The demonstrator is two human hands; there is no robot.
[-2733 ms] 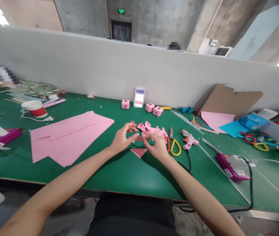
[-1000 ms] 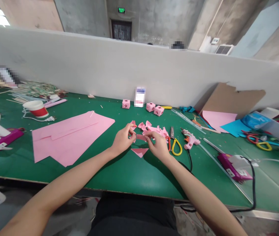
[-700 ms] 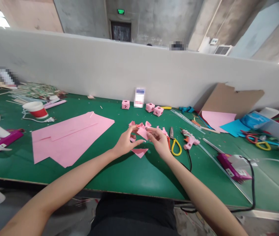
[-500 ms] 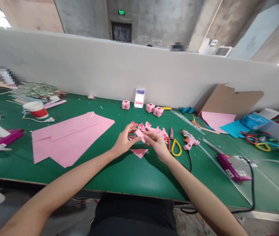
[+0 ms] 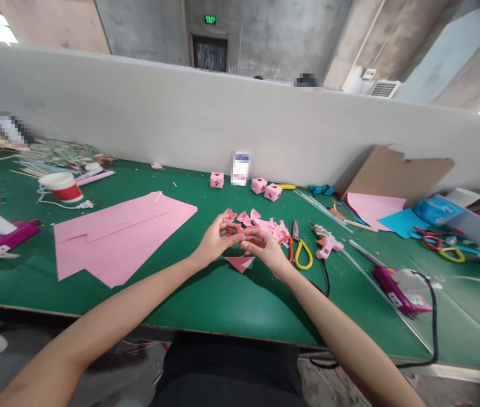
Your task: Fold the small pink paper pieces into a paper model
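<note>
My left hand [image 5: 218, 239] and my right hand [image 5: 262, 246] meet above the green table, fingers curled and fingertips together. Between them they pinch a small piece of pink paper [image 5: 240, 228], mostly hidden by the fingers. Just below the hands, a pink paper triangle [image 5: 240, 263] lies on the table. Beyond the fingers is a heap of pink paper scraps [image 5: 274, 227]. Close to my right hand lie scissors [image 5: 303, 254] with one yellow and one red handle. Farther back sit several pink paper cubes [image 5: 217, 180] with diamond-shaped holes.
Large pink sheets [image 5: 125, 240] cover the table on the left, near a red-and-white paper cup [image 5: 61, 187]. To the right are a pink glue gun [image 5: 328, 242] with a black cord, a purple power strip [image 5: 401, 291], clear rods and a second pair of scissors [image 5: 443, 249]. A low partition [image 5: 159, 118] runs behind.
The pink paper piece has turned between my fingers, showing its flat face before and only a small edge now. My right fingers have closed nearer to the left ones.
</note>
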